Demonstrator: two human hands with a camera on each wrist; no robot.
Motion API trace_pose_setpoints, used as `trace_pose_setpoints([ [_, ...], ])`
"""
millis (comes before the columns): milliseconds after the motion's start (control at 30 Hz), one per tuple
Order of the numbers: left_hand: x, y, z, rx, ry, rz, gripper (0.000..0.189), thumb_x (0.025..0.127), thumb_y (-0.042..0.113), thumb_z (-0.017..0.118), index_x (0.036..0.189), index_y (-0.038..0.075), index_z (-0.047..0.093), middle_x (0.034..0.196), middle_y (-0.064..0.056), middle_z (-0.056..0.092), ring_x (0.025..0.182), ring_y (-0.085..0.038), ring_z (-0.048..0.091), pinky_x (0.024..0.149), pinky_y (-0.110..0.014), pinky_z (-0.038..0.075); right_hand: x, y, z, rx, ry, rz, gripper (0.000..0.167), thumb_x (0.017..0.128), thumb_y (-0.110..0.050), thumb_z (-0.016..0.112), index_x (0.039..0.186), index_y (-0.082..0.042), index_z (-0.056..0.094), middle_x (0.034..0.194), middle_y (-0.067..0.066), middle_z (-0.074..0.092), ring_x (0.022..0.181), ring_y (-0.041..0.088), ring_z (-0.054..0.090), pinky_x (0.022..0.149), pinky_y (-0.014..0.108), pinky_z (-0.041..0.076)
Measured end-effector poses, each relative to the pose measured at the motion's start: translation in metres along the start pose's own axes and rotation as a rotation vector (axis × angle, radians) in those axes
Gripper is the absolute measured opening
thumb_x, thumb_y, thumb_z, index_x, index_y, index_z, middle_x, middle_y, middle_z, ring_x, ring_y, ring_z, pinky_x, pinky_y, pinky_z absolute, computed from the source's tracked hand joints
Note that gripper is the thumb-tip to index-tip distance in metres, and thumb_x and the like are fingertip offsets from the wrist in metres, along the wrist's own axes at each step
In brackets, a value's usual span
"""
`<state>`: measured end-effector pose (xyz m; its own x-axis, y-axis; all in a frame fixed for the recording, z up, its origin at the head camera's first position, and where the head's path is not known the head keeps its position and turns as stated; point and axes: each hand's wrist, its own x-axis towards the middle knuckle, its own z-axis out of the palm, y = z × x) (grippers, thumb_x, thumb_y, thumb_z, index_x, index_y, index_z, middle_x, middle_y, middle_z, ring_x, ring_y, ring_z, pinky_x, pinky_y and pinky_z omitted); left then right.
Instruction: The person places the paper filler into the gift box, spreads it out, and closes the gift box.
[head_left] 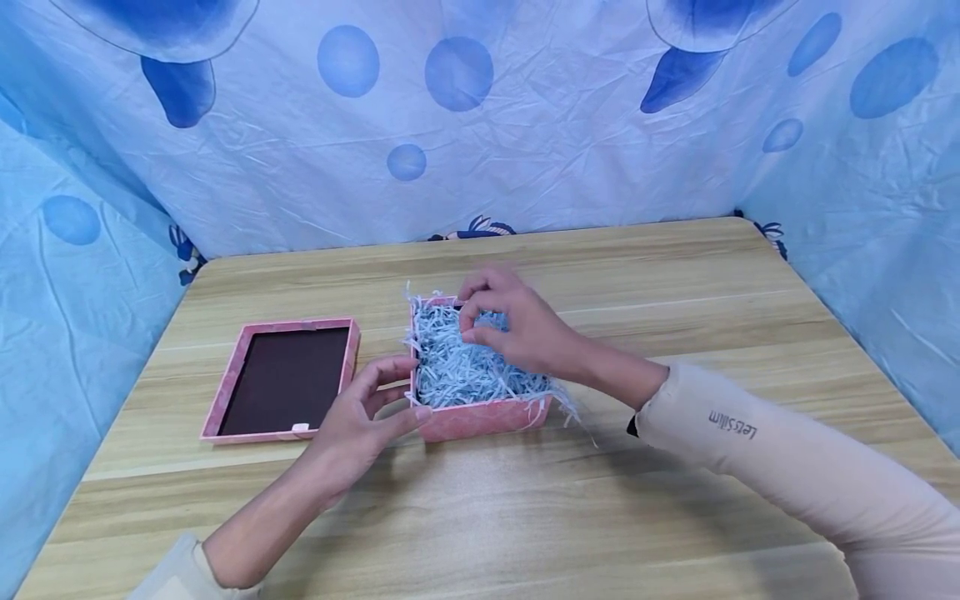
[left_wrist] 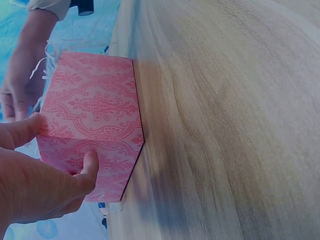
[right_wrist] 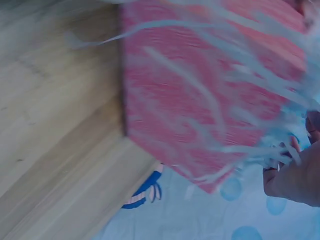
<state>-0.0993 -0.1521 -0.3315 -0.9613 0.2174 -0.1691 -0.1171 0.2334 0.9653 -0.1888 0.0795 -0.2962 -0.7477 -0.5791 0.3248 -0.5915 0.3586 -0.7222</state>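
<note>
Shredded paper (head_left: 468,371), seemingly light, soft and best pinched by the clump, filled the pink box (head_left: 480,423) at mid-frame, the left hand (head_left: 358,427) touching its wall, fingers apart, the right hand's (head_left: 521,325) fingers curled, any grip unclear.

My left sleeve (head_left: 187,575) and right sleeve (head_left: 787,475): pale cream
Dark lettering (head_left: 733,425) marks the right; a black piece (head_left: 632,427) shows at its cuff (head_left: 657,392).

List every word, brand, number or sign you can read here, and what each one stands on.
"LetsSlim": on the right sleeve, upside down in the head view.
White tag on the shallow tray: too small to tell if it bears text.
Box: pattern, no readable words.
</note>
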Motion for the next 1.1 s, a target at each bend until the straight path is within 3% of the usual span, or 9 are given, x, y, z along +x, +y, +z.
trace_pose_setpoints([
  [67, 0.000, -0.001, 0.000, 0.002, -0.002, -0.002, 0.060, 0.085, 0.021, 0.075, 0.136, 0.012, 0.043, 0.142, -0.002, 0.041, 0.130, -0.025, 0.044, 0.094, -0.026, 0.046, -0.003, 0.004, 0.003, -0.080, -0.045, -0.004, 0.007, 0.088, -0.006, 0.070, 0.092, -0.011, 0.070, 0.124, 0.007, 0.054, 0.122, 0.019, 0.041, 0.104, 0.040, 0.036],
  [133, 0.000, -0.001, 0.000, 0.003, -0.004, -0.001, 0.060, 0.085, 0.022, 0.075, 0.136, 0.013, 0.044, 0.141, -0.002, 0.042, 0.130, -0.025, 0.044, 0.094, -0.026, 0.046, -0.006, 0.006, 0.005, -0.163, -0.097, -0.002, 0.021, 0.090, -0.013, 0.068, 0.111, -0.010, 0.068, 0.134, 0.008, 0.051, 0.129, 0.021, 0.039, 0.108, 0.043, 0.033],
  [233, 0.001, -0.002, 0.000, 0.000, -0.006, 0.008, 0.060, 0.085, 0.021, 0.074, 0.136, 0.012, 0.044, 0.141, -0.003, 0.042, 0.130, -0.026, 0.044, 0.094, -0.026, 0.046, -0.008, 0.006, 0.005, -0.279, -0.209, -0.003, 0.050, 0.095, -0.027, 0.062, 0.140, -0.011, 0.049, 0.151, 0.007, 0.035, 0.140, 0.023, 0.028, 0.113, 0.048, 0.024],
  [333, 0.001, -0.003, -0.001, 0.000, -0.003, 0.010, 0.060, 0.085, 0.021, 0.074, 0.136, 0.012, 0.044, 0.141, -0.003, 0.043, 0.129, -0.026, 0.044, 0.094, -0.025, 0.046, -0.008, 0.006, 0.007, -0.393, -0.360, -0.007, 0.066, 0.098, -0.040, 0.053, 0.153, -0.017, 0.025, 0.161, 0.004, 0.012, 0.147, 0.025, 0.011, 0.116, 0.050, 0.014],
  [467, 0.002, -0.004, -0.001, 0.003, -0.002, 0.001, 0.061, 0.085, 0.022, 0.075, 0.136, 0.012, 0.043, 0.141, -0.002, 0.043, 0.129, -0.025, 0.045, 0.093, -0.024, 0.046, -0.006, 0.007, 0.011, -0.532, -0.559, 0.011, 0.069, 0.100, -0.049, 0.041, 0.155, -0.023, 0.011, 0.162, 0.002, -0.006, 0.148, 0.025, -0.003, 0.117, 0.052, 0.006],
  [600, 0.002, -0.005, -0.001, 0.008, 0.000, -0.008, 0.062, 0.085, 0.024, 0.075, 0.137, 0.013, 0.043, 0.141, -0.002, 0.042, 0.130, -0.025, 0.044, 0.094, -0.024, 0.046, -0.001, 0.007, 0.015, -0.608, -0.682, 0.058, 0.069, 0.099, -0.053, 0.038, 0.155, -0.026, 0.008, 0.161, 0.001, -0.009, 0.147, 0.024, -0.007, 0.115, 0.055, 0.003],
  [833, 0.002, -0.005, -0.001, 0.013, 0.008, -0.012, 0.060, 0.085, 0.024, 0.075, 0.136, 0.015, 0.044, 0.141, 0.000, 0.043, 0.130, -0.024, 0.044, 0.095, -0.026, 0.046, 0.013, 0.013, 0.029, -0.664, -0.834, 0.170, 0.072, 0.098, -0.058, 0.033, 0.155, -0.027, 0.000, 0.160, 0.000, -0.014, 0.146, 0.021, -0.011, 0.116, 0.052, 0.003],
  [1100, 0.004, -0.005, -0.001, 0.002, 0.012, -0.003, 0.061, 0.085, 0.022, 0.075, 0.137, 0.014, 0.044, 0.141, -0.001, 0.042, 0.128, -0.025, 0.046, 0.093, -0.025, 0.048, 0.018, 0.027, 0.049, -0.740, -0.891, 0.212, 0.069, 0.099, -0.055, 0.032, 0.156, -0.024, 0.007, 0.161, 0.002, -0.009, 0.147, 0.021, -0.010, 0.116, 0.054, 0.005],
])
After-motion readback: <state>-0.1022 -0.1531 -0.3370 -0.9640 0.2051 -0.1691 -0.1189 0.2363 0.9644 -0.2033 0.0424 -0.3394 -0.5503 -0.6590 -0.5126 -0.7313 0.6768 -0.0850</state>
